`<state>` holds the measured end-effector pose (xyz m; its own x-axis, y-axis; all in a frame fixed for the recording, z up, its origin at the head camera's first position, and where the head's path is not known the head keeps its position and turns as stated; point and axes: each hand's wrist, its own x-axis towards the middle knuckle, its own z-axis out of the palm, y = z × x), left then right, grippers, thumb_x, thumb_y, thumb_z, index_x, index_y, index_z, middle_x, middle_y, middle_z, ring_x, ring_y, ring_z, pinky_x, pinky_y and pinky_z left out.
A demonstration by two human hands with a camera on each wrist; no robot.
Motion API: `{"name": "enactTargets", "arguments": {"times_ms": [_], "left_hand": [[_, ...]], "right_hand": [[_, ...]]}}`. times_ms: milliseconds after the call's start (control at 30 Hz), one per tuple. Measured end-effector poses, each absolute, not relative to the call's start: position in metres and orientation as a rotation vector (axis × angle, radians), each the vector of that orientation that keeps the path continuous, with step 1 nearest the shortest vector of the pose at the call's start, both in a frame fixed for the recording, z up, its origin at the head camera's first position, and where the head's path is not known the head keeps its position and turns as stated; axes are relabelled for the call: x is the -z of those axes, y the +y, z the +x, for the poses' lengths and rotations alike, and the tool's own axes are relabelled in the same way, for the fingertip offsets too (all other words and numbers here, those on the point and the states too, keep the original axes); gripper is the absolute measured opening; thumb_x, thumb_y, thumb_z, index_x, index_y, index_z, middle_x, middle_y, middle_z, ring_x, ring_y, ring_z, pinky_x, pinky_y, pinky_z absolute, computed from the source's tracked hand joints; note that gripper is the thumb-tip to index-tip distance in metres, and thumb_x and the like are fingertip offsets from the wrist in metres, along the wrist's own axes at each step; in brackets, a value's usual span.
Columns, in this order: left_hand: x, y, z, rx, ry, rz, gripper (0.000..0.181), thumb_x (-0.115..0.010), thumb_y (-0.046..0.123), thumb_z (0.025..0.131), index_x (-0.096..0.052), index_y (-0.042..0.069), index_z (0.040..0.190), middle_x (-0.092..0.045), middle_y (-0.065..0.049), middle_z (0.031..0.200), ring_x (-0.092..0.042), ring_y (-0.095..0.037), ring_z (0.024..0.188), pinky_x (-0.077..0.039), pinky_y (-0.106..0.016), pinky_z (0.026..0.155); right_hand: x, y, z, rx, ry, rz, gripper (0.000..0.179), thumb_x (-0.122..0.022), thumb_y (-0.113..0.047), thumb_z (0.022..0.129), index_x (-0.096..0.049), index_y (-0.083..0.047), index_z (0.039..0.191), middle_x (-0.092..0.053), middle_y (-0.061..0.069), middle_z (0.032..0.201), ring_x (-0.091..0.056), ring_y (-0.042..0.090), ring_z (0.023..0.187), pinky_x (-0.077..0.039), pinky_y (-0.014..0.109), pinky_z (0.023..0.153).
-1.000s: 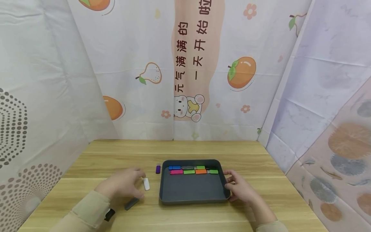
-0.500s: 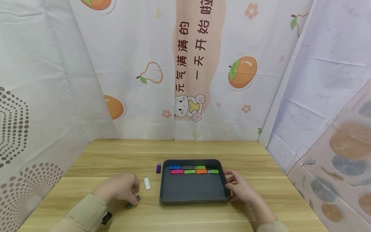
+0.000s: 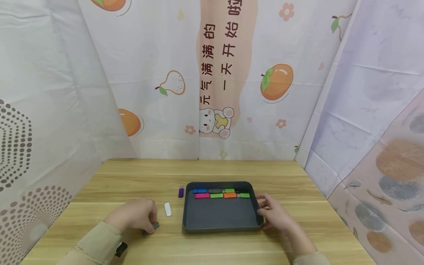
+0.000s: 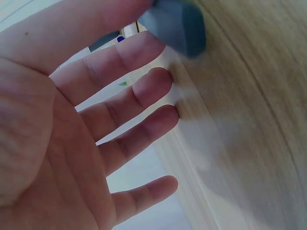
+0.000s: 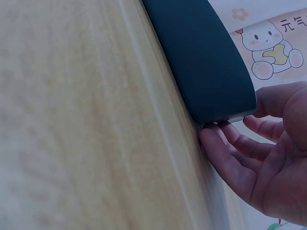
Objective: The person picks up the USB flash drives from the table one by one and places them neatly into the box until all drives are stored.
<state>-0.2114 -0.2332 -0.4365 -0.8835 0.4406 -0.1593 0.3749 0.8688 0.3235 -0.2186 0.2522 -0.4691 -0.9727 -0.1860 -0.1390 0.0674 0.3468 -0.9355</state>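
Observation:
My left hand [image 3: 138,215] pinches a dark grey USB stick [image 3: 155,225] by thumb and forefinger, low over the table; the stick shows blurred at the top of the left wrist view, and my other fingers are spread. A white USB stick [image 3: 168,209] lies just right of that hand, and a purple USB stick [image 3: 180,192] farther back. My right hand [image 3: 273,213] holds the right rim of a dark grey tray [image 3: 183,209], its fingers curled at the wall. Inside, along the tray's back, several USB sticks lie in two rows, among them a pink one [image 3: 202,196] and an orange one [image 3: 230,195].
A wood-grain table [image 3: 212,248] carries everything. Printed curtains [image 3: 149,48] close off the back and both sides. The tray's raised walls stand between the loose sticks on the left and my right hand.
My left hand has come down and nearer to me, from beside the white stick to the dark grey stick, and now pinches it. The right hand and tray look unmoved.

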Motion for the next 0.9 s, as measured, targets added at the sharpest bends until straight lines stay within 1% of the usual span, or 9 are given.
{"name": "enactTargets", "arguments": {"times_ms": [233,433,567,700,900], "left_hand": [[0.4408,-0.2337,-0.2149,-0.418,2.827,0.609,0.027,-0.088,0.015,0.069,-0.064,0.026,0.067,-0.056,0.011,0.074,-0.051,-0.013,0.068,-0.043,-0.037,0.063],[0.4406,-0.2341,-0.2152,-0.462,2.815,0.622,0.026,-0.087,0.013,0.073,-0.064,0.025,0.069,-0.056,0.010,0.073,-0.051,-0.013,0.068,-0.043,-0.037,0.062],[0.4403,-0.2351,-0.2152,-0.478,2.818,0.642,0.025,-0.089,0.013,0.071,-0.066,0.022,0.074,-0.057,0.008,0.077,-0.051,-0.014,0.070,-0.045,-0.039,0.065],[0.4417,-0.2377,-0.2162,-0.509,2.795,0.617,0.027,-0.090,0.008,0.070,-0.067,0.019,0.080,-0.058,0.006,0.080,-0.052,-0.016,0.073,-0.047,-0.042,0.069],[0.4447,-0.2427,-0.2187,-0.518,2.777,0.595,0.031,-0.088,0.001,0.068,-0.067,0.019,0.083,-0.059,0.006,0.083,-0.053,-0.016,0.078,-0.049,-0.044,0.074]], "right_hand": [[0.4726,0.2525,-0.2203,1.673,2.396,-0.111,0.050,-0.056,0.002,0.097,-0.042,-0.002,0.145,-0.051,0.025,0.117,-0.061,0.032,0.086,-0.057,0.051,0.056],[0.4721,0.2522,-0.2195,1.671,2.393,-0.107,0.050,-0.056,0.003,0.097,-0.042,-0.002,0.145,-0.051,0.025,0.116,-0.061,0.032,0.086,-0.057,0.051,0.057],[0.4712,0.2521,-0.2187,1.673,2.390,-0.110,0.050,-0.056,0.003,0.098,-0.042,-0.002,0.146,-0.051,0.025,0.117,-0.061,0.032,0.087,-0.057,0.051,0.057],[0.4707,0.2520,-0.2184,1.673,2.389,-0.112,0.050,-0.056,0.002,0.098,-0.042,-0.002,0.146,-0.051,0.025,0.117,-0.061,0.032,0.086,-0.057,0.051,0.057],[0.4705,0.2522,-0.2187,1.676,2.384,-0.116,0.050,-0.055,0.003,0.097,-0.042,-0.002,0.145,-0.051,0.025,0.116,-0.061,0.032,0.084,-0.057,0.051,0.057]]}}
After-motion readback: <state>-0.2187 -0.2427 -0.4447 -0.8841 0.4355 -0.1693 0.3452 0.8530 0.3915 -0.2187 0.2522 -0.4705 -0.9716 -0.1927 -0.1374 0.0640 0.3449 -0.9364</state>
